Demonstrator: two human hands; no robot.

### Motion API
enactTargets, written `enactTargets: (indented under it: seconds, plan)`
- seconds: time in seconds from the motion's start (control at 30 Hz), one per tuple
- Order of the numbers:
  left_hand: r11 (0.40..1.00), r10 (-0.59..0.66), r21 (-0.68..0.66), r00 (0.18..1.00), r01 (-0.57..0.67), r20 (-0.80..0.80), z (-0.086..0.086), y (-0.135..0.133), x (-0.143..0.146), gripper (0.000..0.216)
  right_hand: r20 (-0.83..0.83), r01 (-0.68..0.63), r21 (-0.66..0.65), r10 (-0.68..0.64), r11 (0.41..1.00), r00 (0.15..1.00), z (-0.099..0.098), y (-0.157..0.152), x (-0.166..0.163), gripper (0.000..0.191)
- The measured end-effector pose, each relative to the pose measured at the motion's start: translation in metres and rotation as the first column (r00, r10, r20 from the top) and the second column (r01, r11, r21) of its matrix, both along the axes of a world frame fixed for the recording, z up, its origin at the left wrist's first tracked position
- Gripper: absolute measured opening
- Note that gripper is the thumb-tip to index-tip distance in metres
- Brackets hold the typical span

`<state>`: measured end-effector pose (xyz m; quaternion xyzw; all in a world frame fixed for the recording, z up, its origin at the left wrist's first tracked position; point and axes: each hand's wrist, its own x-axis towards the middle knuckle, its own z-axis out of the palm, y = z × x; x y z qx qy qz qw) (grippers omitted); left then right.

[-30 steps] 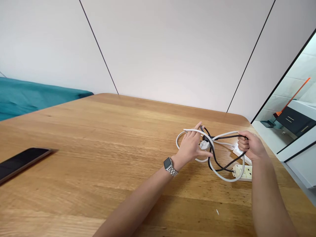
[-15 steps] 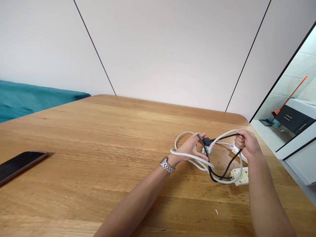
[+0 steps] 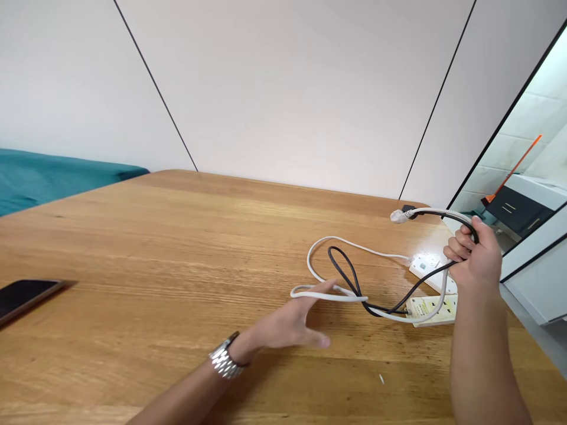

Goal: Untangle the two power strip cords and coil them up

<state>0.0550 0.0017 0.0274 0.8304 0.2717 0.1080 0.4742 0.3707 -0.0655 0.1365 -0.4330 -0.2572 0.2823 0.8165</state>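
One white cord [image 3: 345, 298] & one black cord [image 3: 415, 288] bunched in R hand [image 3: 477, 257], grip clamped round both, white plug [image 3: 398, 216] off to its L. L hand [image 3: 283, 324] grip's spread nr the loops over the desk [image 3: 177, 265], L of the power strips [image 3: 427, 308].

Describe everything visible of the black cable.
The black cable is slim, flexible and seemingly plastic- or rubber-coated. One end meets the cream power strip. To the strip's left in the picture it forms a loop, crossing the white cable, then rises into the closed right hand. Beyond the fist it arches to a dark plug, partly hidden by a white plug. Whether it is knotted cannot be told.
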Motion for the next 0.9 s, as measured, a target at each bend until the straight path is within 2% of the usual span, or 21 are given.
enactTargets:
  seconds: [0.07, 0.13, 0.2, 0.23, 0.3, 0.37, 0.47, 0.53, 0.6, 0.67, 0.73, 0.77, 0.83, 0.9]
  plan:
    - [0.994, -0.088, 0.047, 0.986, 0.096, -0.14, 0.014, -0.005, -0.019, 0.095, 0.016, 0.002, 0.021, -0.002, 1.0, 1.0, 0.008, -0.01, -0.002, 0.028]
    - [0.979, -0.193, 0.028, 0.969, 0.2, -0.155, 0.034, -0.008, -0.033, 0.08, 0.045, -0.012, 0.031, 0.01, 0.999, 0.999, 0.014, -0.02, -0.006, 0.026]
    - [0.967, -0.253, -0.016, 0.967, 0.253, 0.006, 0.054, -0.01, -0.037, 0.055, 0.101, -0.031, 0.039, 0.027, 0.999, 0.995, 0.018, -0.027, -0.013, 0.027]
    - [0.972, -0.232, -0.021, 0.965, 0.236, 0.123, 0.064, -0.011, -0.034, 0.045, 0.138, -0.033, 0.047, 0.026, 0.998, 0.99, 0.019, -0.029, -0.018, 0.027]
    - [0.994, -0.103, -0.004, 0.936, 0.111, 0.335, 0.08, -0.015, -0.016, 0.037, 0.225, -0.017, 0.078, -0.001, 0.997, 0.974, 0.019, -0.032, -0.032, 0.027]
    - [0.999, 0.017, 0.017, 0.901, -0.027, 0.433, 0.093, -0.023, 0.016, 0.039, 0.308, 0.009, 0.112, -0.043, 0.994, 0.95, 0.015, -0.033, -0.051, 0.028]
    - [0.995, 0.064, -0.094, 0.844, -0.017, 0.533, 0.107, -0.043, 0.074, 0.055, 0.449, 0.022, 0.121, -0.074, 0.992, 0.89, 0.004, -0.032, -0.082, 0.029]
    - [0.972, 0.11, -0.23, 0.788, 0.04, 0.606, 0.115, -0.054, 0.104, 0.059, 0.584, 0.046, 0.097, -0.095, 0.994, 0.806, -0.004, -0.032, -0.101, 0.028]
    - [0.925, 0.217, -0.378, 0.76, 0.041, 0.613, 0.122, -0.058, 0.118, 0.054, 0.715, 0.024, 0.069, -0.066, 0.997, 0.696, -0.008, -0.034, -0.114, 0.025]
    - [0.881, 0.312, -0.473, 0.748, 0.002, 0.585, 0.128, -0.053, 0.114, 0.05, 0.799, -0.147, -0.013, 0.099, 0.989, 0.593, -0.007, -0.036, -0.118, 0.025]
    - [0.863, 0.381, -0.504, 0.714, -0.046, 0.587, 0.136, -0.042, 0.095, 0.047, 0.828, -0.336, -0.141, 0.297, 0.931, 0.476, -0.004, -0.037, -0.113, 0.033]
    - [0.859, 0.414, -0.508, 0.68, -0.071, 0.605, 0.142, -0.036, 0.082, 0.046, 0.829, -0.378, -0.2, 0.362, 0.904, 0.427, -0.005, -0.036, -0.108, 0.038]
    - [0.849, 0.485, -0.509, 0.589, -0.142, 0.646, 0.162, -0.027, 0.054, 0.046, 0.818, -0.389, -0.273, 0.425, 0.88, 0.386, -0.015, -0.03, -0.098, 0.047]
    - [0.838, 0.534, -0.507, 0.491, -0.202, 0.688, 0.188, -0.027, 0.031, 0.047, 0.785, -0.448, -0.313, 0.494, 0.837, 0.374, -0.039, -0.019, -0.091, 0.067]
